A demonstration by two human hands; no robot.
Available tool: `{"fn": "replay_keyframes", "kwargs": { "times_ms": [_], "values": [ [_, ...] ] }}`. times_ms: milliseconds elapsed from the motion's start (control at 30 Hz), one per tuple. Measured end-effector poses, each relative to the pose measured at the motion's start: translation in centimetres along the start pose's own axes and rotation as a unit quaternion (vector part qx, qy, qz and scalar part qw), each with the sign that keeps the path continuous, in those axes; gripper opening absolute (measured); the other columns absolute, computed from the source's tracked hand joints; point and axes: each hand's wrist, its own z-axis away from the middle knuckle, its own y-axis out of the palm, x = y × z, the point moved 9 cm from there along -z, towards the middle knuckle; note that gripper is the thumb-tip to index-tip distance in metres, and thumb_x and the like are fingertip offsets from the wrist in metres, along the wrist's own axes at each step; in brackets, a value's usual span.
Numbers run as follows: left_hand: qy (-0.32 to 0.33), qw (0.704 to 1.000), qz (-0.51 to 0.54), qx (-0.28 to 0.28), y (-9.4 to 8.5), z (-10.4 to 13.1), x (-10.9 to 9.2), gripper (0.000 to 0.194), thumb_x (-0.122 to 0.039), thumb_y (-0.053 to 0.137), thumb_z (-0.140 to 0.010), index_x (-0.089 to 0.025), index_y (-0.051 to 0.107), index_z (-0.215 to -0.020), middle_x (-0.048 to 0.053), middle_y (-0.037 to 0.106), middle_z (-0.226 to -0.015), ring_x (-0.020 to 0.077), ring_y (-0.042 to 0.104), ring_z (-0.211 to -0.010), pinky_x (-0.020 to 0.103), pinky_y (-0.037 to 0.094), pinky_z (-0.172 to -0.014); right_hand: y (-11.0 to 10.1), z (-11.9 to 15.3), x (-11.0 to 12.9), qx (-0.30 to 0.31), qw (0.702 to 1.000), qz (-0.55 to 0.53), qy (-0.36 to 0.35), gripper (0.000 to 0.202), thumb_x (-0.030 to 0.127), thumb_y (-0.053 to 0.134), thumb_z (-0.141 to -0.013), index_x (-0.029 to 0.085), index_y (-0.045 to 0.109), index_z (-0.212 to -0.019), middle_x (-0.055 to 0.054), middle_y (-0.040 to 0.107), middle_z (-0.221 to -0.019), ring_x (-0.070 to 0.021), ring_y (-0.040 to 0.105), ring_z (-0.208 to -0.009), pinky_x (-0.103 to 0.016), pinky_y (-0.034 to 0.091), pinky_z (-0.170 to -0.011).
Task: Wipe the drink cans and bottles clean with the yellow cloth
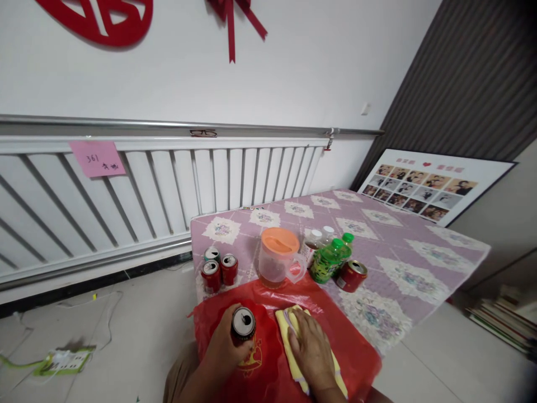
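My left hand (225, 346) is wrapped round a dark drink can (244, 323) with an opened top, held upright over a red plastic sheet (356, 352) with a gold design. To its right, my right hand (311, 351) lies over a folded yellow cloth (289, 327) on the same sheet; the fingertips curl on the cloth, and the palm side is hidden. Just beyond the hands stands a clear plastic pitcher (271, 263) with an orange lid and some liquid at its bottom. Several opened cans, among them a red can (211, 275), are grouped at the left.
Green-capped bottles (325, 263) and a bottle with a white cap (309, 246) stand right of the pitcher, beside another red can (351, 276). A flowered tablecloth (377, 246) covers the table. A radiator (235, 173) runs behind; a power strip (65, 361) lies on the floor.
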Motion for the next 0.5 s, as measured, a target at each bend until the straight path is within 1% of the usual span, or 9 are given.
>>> {"fn": "replay_keyframes", "kwargs": {
  "times_ms": [100, 167, 233, 300, 367, 400, 467, 500],
  "values": [
    [-0.008, 0.999, 0.032, 0.017, 0.6, 0.0, 0.6, 0.074, -0.011, 0.07, -0.065, -0.014, 0.052, -0.136, 0.016, 0.063, -0.142, 0.0317, 0.058, -0.135, 0.048, 0.042, -0.121, -0.1, 0.1, -0.5, 0.003, 0.999, -0.043, 0.007, 0.043, 0.039, 0.048, -0.095, 0.022, 0.064, -0.132, -0.011, 0.068, -0.136, -0.0303, 0.059, -0.129, -0.049, 0.048, -0.107],
    [-0.008, 0.999, 0.042, 0.009, 0.7, 0.0, 0.9, 0.073, -0.012, 0.07, -0.065, -0.015, 0.052, -0.135, 0.016, 0.063, -0.142, 0.0329, 0.058, -0.135, 0.05, 0.042, -0.121, -0.2, 0.0, -1.2, 0.021, 0.994, -0.099, 0.03, 0.044, 0.044, 0.051, -0.095, 0.023, 0.064, -0.131, -0.011, 0.068, -0.135, -0.03, 0.061, -0.128, -0.05, 0.047, -0.108],
    [-0.003, 0.999, 0.05, 0.003, 0.8, 0.0, 1.2, 0.072, -0.012, 0.07, -0.064, -0.018, 0.054, -0.134, 0.014, 0.064, -0.141, 0.0343, 0.058, -0.135, 0.051, 0.042, -0.121, -0.4, -0.3, -2.0, 0.039, 0.981, -0.175, 0.075, 0.047, 0.049, 0.052, -0.095, 0.023, 0.062, -0.133, -0.012, 0.068, -0.136, -0.029, 0.062, -0.127, -0.048, 0.049, -0.108],
    [0.004, 0.998, 0.059, 0.0, 1.0, 0.0, 1.5, 0.071, -0.012, 0.071, -0.063, -0.021, 0.056, -0.132, 0.012, 0.065, -0.14, 0.0349, 0.057, -0.135, 0.052, 0.043, -0.12, -1.3, -1.2, -3.0, 0.028, 0.959, -0.246, 0.138, 0.054, 0.054, 0.051, -0.094, 0.02, 0.057, -0.136, -0.014, 0.065, -0.138, -0.0285, 0.062, -0.127, -0.046, 0.05, -0.107],
    [0.008, 0.998, 0.068, -0.007, 1.2, 0.1, 1.9, 0.071, -0.012, 0.071, -0.063, -0.022, 0.057, -0.132, 0.011, 0.065, -0.14, 0.0345, 0.058, -0.135, 0.051, 0.044, -0.12, -2.8, -2.7, -3.8, -0.014, 0.936, -0.296, 0.19, 0.059, 0.057, 0.051, -0.093, 0.019, 0.055, -0.138, -0.016, 0.062, -0.141, -0.0296, 0.06, -0.129, -0.046, 0.049, -0.107],
    [0.009, 0.997, 0.07, -0.012, 1.3, 0.1, 2.1, 0.07, -0.013, 0.071, -0.063, -0.021, 0.057, -0.132, 0.011, 0.065, -0.14, 0.0338, 0.058, -0.135, 0.05, 0.044, -0.12, -3.6, -3.8, -3.8, -0.03, 0.928, -0.31, 0.203, 0.061, 0.058, 0.052, -0.092, 0.018, 0.055, -0.137, -0.017, 0.062, -0.142, -0.0308, 0.059, -0.13, -0.048, 0.048, -0.109],
    [0.005, 0.997, 0.072, -0.017, 1.5, 0.1, 2.5, 0.071, -0.013, 0.07, -0.063, -0.02, 0.057, -0.132, 0.011, 0.065, -0.14, 0.0326, 0.058, -0.135, 0.048, 0.045, -0.119, -4.9, -6.6, -3.5, -0.047, 0.915, -0.346, 0.201, 0.061, 0.06, 0.056, -0.089, 0.02, 0.057, -0.136, -0.016, 0.06, -0.144, -0.0316, 0.056, -0.133, -0.05, 0.042, -0.114],
    [0.003, 0.997, 0.073, -0.017, 1.6, 0.1, 2.6, 0.071, -0.013, 0.07, -0.063, -0.019, 0.056, -0.132, 0.012, 0.065, -0.14, 0.0325, 0.058, -0.135, 0.047, 0.045, -0.119, -5.2, -8.0, -3.4, -0.052, 0.905, -0.368, 0.206, 0.06, 0.06, 0.057, -0.088, 0.02, 0.06, -0.132, -0.016, 0.061, -0.142, -0.0317, 0.056, -0.131, -0.05, 0.041, -0.113]
  ]
}}
